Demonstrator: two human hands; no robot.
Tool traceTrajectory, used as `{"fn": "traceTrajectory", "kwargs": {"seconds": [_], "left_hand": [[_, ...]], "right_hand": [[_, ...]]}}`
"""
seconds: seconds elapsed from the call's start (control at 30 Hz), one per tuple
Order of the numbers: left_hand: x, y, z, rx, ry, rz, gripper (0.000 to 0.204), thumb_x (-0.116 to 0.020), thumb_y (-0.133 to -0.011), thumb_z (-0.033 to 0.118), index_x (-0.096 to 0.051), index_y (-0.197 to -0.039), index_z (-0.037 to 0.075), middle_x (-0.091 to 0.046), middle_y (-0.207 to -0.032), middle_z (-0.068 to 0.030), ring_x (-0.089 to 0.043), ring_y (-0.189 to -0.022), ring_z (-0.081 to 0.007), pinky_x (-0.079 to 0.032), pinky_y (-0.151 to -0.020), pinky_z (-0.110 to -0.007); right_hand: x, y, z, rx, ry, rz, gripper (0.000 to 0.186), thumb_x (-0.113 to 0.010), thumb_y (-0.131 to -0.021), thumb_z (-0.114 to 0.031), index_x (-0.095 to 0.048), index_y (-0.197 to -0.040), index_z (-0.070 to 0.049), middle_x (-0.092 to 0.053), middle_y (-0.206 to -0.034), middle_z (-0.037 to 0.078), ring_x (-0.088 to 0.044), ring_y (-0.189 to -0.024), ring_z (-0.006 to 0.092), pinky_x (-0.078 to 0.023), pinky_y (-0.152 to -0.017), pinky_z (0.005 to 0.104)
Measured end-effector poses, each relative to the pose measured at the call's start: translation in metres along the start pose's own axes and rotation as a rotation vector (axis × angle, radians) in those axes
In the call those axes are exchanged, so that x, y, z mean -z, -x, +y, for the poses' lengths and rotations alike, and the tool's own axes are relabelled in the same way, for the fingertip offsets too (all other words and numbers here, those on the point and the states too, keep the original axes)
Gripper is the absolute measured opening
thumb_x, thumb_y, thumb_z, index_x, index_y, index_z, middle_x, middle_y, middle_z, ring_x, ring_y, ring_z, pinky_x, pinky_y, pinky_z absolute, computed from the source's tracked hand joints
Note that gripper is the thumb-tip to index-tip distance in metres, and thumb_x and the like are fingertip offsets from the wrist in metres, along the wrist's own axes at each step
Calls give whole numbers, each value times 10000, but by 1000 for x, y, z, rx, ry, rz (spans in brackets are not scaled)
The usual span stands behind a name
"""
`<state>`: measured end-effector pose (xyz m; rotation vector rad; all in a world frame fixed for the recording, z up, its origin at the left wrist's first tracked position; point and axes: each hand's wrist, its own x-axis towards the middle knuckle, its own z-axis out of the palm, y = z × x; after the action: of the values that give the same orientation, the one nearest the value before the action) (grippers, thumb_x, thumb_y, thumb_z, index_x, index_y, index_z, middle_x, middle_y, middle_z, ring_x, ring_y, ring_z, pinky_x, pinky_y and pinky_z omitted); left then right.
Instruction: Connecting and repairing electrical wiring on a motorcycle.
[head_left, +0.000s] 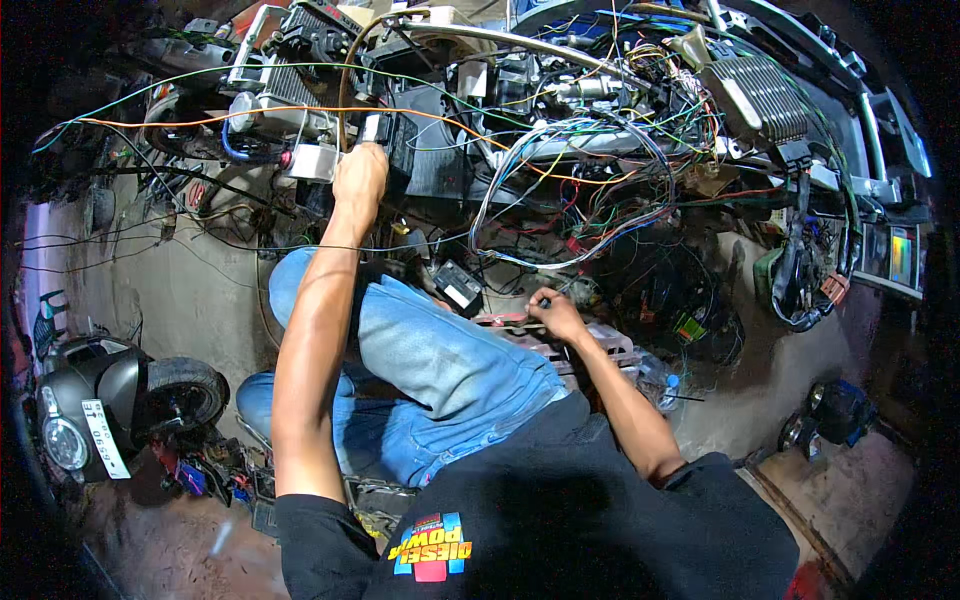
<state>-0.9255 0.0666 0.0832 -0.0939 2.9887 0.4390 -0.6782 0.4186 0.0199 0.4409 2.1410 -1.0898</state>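
My left hand reaches forward to the stripped vehicle frame, its fingers closed beside a black box-shaped part. A pale piece shows just past its knuckles; whether the fingers grip it is hidden. To the left of this hand sits a silver metal box. My right hand is lower and further right, with its fingers curled together above a reddish metal tray. What it pinches, if anything, is too small to name. A black battery-like block rests on the floor between my hands.
A loose coil of wires hangs from the frame. An orange wire crosses in front of it on the left. At upper right is a finned metal unit. A scooter stands at lower left, and a dark lamp-like part lies at right.
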Motion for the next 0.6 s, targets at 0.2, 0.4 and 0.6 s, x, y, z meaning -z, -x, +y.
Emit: {"fn": "traceTrajectory", "kwargs": {"seconds": [0.2, 0.4, 0.6], "left_hand": [[3, 5, 7, -67, -136, 68, 326, -448, -976, 239, -649, -900, -7, -681, -811, -252, -686, -754, -428, -557, -674, -510], [6, 3, 5, -115, -107, -13, 312, -340, -1027, 203, -539, -1099, -25, -675, -870, -254, -674, -806, -439, -554, -689, -513], [7, 4, -10, -232, -24, -44, 240, -397, -985, 144, -491, -1107, -39, -649, -936, -296, -663, -830, -468, -544, -720, -534]], "right_hand": [[-6, -14, 30, 10, 75, -13, 195, -731, -801, -230, -637, -908, -97, -716, -976, 125, -671, -998, 337, -504, -867, 398], [-6, -19, 36, -37, 75, -44, 231, -741, -778, -234, -664, -963, -120, -710, -1000, 151, -669, -1009, 336, -505, -869, 397], [-9, -21, 47, -44, 257, -58, 363, -742, -791, -325, -678, -1111, -164, -687, -1123, 171, -644, -1075, 350, -501, -906, 403]]}}
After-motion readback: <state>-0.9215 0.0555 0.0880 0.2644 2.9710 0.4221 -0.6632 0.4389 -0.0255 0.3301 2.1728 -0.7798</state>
